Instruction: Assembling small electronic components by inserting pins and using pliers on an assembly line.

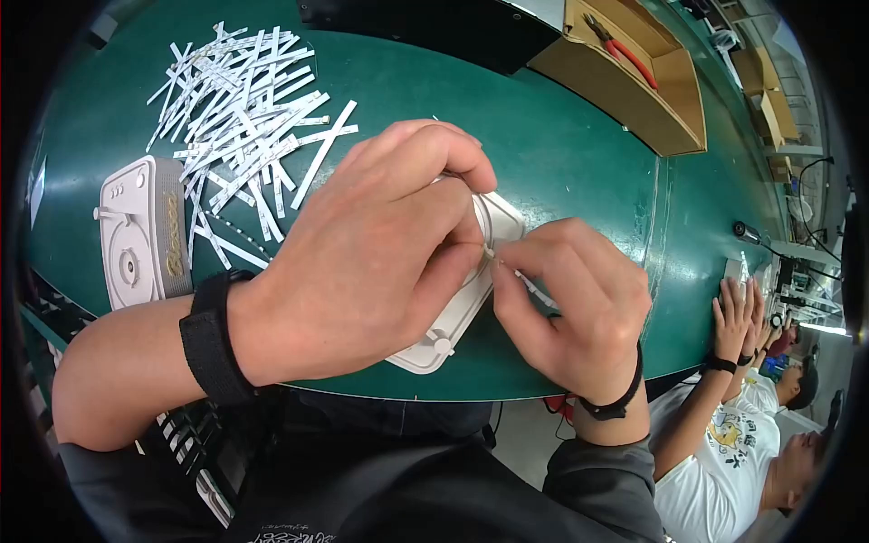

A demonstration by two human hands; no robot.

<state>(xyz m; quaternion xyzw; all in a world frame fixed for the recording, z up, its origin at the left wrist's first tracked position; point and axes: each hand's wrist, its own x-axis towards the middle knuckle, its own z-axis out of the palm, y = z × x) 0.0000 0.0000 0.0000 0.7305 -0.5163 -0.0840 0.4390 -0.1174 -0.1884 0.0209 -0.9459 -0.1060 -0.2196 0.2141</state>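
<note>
A cream plastic housing (493,214) lies flat at the table's front edge, mostly covered by my hands. It has a round ring and a small knob (441,344) at its near corner. My right hand (584,303) pinches a narrow white strip (536,289) above the housing's right side. At the strip's tip, my left hand (380,240) has thumb and forefinger pressed together; what lies between them is too small to make out. The remaining left fingers are curled over the housing.
Many loose white strips (244,118) are heaped at the far left. A similar cream housing (136,240) stands beside my left forearm. Red-handled pliers (625,56) lie in a cardboard box (665,113) at the far right. A co-worker's hands (738,312) are at the right.
</note>
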